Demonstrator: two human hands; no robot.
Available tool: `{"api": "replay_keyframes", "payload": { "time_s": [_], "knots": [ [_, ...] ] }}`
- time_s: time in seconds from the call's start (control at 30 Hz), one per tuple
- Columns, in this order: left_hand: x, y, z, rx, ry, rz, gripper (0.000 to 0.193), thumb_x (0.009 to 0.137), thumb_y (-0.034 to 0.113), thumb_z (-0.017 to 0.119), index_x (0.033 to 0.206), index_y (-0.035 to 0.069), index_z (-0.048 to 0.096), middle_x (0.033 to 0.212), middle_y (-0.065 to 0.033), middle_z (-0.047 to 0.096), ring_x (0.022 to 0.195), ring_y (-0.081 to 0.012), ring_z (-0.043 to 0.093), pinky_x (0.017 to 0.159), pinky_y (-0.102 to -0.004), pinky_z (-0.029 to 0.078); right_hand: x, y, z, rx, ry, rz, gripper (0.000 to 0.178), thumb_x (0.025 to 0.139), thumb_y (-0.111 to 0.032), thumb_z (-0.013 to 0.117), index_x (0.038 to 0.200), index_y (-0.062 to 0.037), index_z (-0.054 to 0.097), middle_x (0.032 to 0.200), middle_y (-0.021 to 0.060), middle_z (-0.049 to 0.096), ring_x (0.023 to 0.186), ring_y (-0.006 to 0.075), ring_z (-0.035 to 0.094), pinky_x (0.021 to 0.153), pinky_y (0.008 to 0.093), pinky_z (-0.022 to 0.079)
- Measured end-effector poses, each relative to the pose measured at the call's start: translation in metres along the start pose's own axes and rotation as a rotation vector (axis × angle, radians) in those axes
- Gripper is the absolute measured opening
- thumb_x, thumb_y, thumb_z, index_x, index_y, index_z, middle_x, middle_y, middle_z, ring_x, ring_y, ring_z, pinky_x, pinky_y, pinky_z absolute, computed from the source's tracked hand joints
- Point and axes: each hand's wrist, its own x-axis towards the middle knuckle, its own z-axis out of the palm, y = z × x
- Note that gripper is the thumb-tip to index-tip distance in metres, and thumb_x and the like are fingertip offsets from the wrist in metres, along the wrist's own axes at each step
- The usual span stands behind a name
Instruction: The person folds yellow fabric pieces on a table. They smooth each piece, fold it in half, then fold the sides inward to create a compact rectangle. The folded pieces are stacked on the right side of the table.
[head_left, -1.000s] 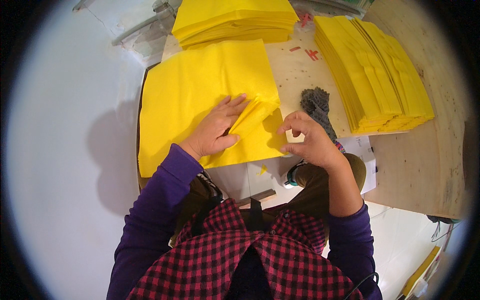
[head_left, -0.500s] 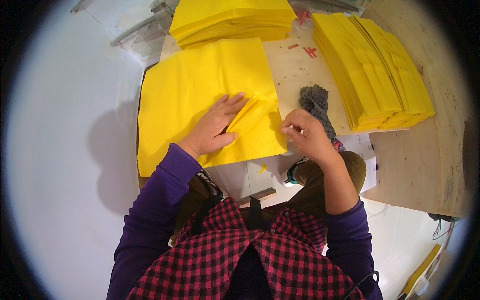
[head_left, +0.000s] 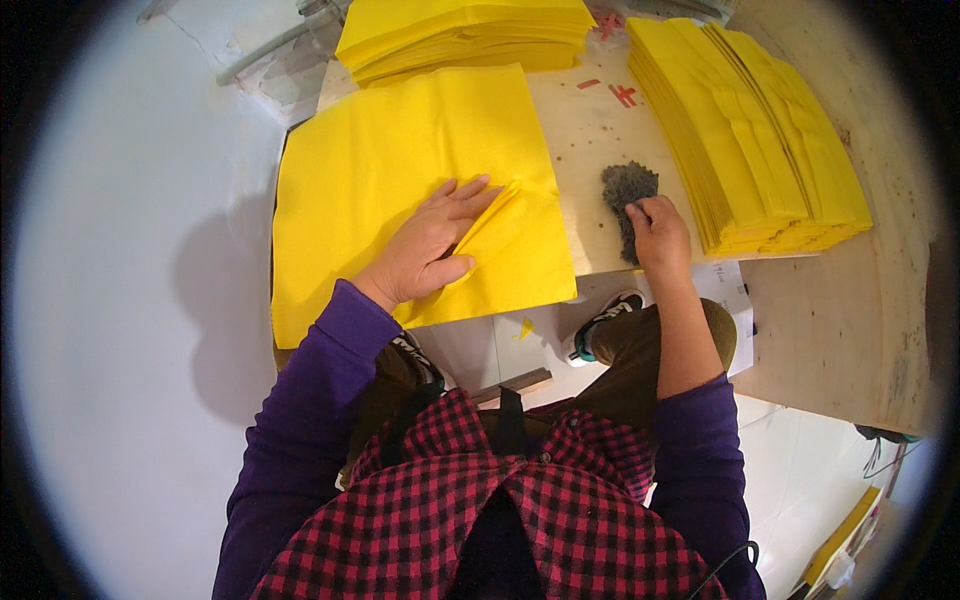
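Observation:
My left hand [head_left: 432, 242] lies with fingers stretched out on a large yellow fabric sheet [head_left: 365, 165], which looks like felt or nonwoven cloth. Beside the thumb and fingers, a flap of the yellow material [head_left: 495, 235] stands up in a loose fold. What is under the palm is hidden. To the right, my right hand [head_left: 662, 237] is closed at the edge of a crumpled grey textured cloth [head_left: 628, 187]. Its fingertips pinch the cloth, and the far end lies on the wooden board [head_left: 590, 225].
A thick stack of yellow sheets [head_left: 465, 40] sits at the far edge. Another pile of folded yellow pieces [head_left: 745, 140] stands at the right. Red marks [head_left: 622, 95] show on the board. A white wall [head_left: 140, 300] bounds the left side. Below are my shoes and a yellow scrap [head_left: 525, 328].
My right hand has moved right from beside the yellow sheet's edge and taken hold of the grey cloth. My left hand stays on the sheet.

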Motion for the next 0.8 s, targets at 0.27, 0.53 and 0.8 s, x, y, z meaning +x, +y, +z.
{"api": "replay_keyframes", "payload": {
  "time_s": [0.27, 0.53, 0.8],
  "knots": [
    [-0.002, -0.001, 0.001, -0.009, 0.006, -0.006, 0.069, 0.08, 0.04, 0.048, 0.136, 0.0, 0.049, 0.151, -0.0167, 0.038, 0.144, -0.0361, 0.027, 0.116, -0.0533, 0.017, -0.021, -0.028, -0.018, 0.595, -0.002, -0.239, 0.018, 0.083, -0.007, 0.072, 0.1, -0.005, 0.069, 0.091, 0.0042, 0.059, 0.077, 0.0147, 0.053, 0.066, 0.0273, 0.043],
    [-0.001, 0.0, 0.0, -0.011, 0.009, -0.006, 0.068, 0.082, 0.041, 0.048, 0.137, 0.0, 0.048, 0.151, -0.0171, 0.038, 0.143, -0.0361, 0.027, 0.116, -0.053, 0.016, -0.04, -0.071, -0.018, 0.669, -0.503, -0.258, 0.016, 0.076, 0.0, 0.076, 0.089, -0.0057, 0.067, 0.084, -0.003, 0.051, 0.066, 0.006, 0.039, 0.058, 0.0212, 0.033],
    [0.0, -0.002, 0.001, 0.01, -0.008, 0.006, 0.07, 0.082, 0.043, 0.047, 0.138, 0.0, 0.047, 0.151, -0.0167, 0.038, 0.144, -0.0365, 0.026, 0.116, -0.0538, 0.015, -0.029, -0.079, -0.025, 0.642, -0.463, -0.38, 0.009, 0.08, -0.002, 0.072, 0.084, -0.0039, 0.064, 0.082, -0.0016, 0.05, 0.064, 0.0063, 0.039, 0.056, 0.022, 0.032]
  ]
}}
